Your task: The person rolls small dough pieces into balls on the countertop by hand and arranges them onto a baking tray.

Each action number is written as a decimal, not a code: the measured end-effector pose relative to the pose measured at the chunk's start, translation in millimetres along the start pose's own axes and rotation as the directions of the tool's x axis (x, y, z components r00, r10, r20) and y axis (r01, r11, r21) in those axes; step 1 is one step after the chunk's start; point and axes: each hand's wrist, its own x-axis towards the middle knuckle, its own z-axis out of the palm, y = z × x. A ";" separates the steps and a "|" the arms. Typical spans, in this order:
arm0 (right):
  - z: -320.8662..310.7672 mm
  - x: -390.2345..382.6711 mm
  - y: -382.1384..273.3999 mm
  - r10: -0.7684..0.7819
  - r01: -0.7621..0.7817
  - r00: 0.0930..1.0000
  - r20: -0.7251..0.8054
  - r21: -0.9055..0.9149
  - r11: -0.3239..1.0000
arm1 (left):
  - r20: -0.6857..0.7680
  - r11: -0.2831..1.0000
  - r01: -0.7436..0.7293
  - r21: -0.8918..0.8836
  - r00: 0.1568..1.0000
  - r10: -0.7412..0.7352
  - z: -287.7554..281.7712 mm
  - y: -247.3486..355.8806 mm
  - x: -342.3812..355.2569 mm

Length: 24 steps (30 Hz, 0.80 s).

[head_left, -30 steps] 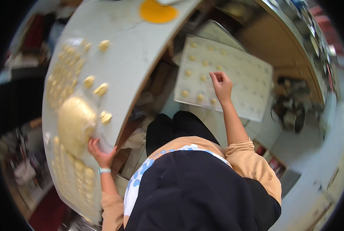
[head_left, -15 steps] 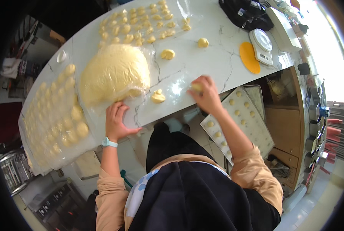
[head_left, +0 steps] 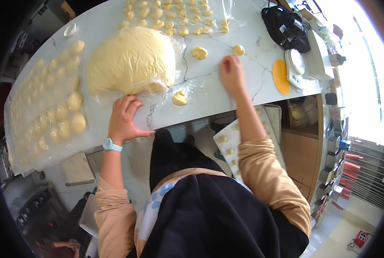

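Note:
My left hand (head_left: 125, 118) rests at the table's near edge with thumb and fingers spread, fingertips beside a big plastic-wrapped mass of yellow dough (head_left: 131, 62). Over the tabletop to the right, my right hand (head_left: 232, 73) is curled; what it holds, if anything, is hidden by the fingers. Just beyond it sits a dough ball (head_left: 238, 50). One rough dough piece (head_left: 199, 53) lies left of that hand, and another dough piece (head_left: 180, 98) lies nearer me, between my two hands.
Plastic-covered dough balls (head_left: 61, 109) fill the table's left side; several small dough pieces (head_left: 183, 21) lie on plastic at the back. A white scale (head_left: 295, 64), orange scraper (head_left: 280, 77) and black bag (head_left: 284, 28) stand right. Below the edge is a tray (head_left: 226, 161) with dough balls.
My right hand has moved farther over the table, near the far dough ball; the dough seen in it before is out of sight. My left hand stays at the edge. The view has shifted.

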 end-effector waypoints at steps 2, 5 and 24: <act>14.3 -21.8 -38.8 -0.011 -0.006 0.982 0.186 0.087 0.996 | 0.012 1.000 0.013 0.015 1.000 -0.013 -5.0 -6.2 -7.6; -20.6 -61.9 -26.1 -0.039 -0.022 0.977 0.207 0.282 0.959 | 0.000 0.999 0.040 0.029 0.999 -0.040 -7.8 -7.5 -12.8; 14.6 -22.1 -32.8 -0.029 0.009 0.981 0.189 0.108 0.994 | -0.005 0.997 0.005 0.072 1.000 -0.004 -4.7 -5.9 -6.6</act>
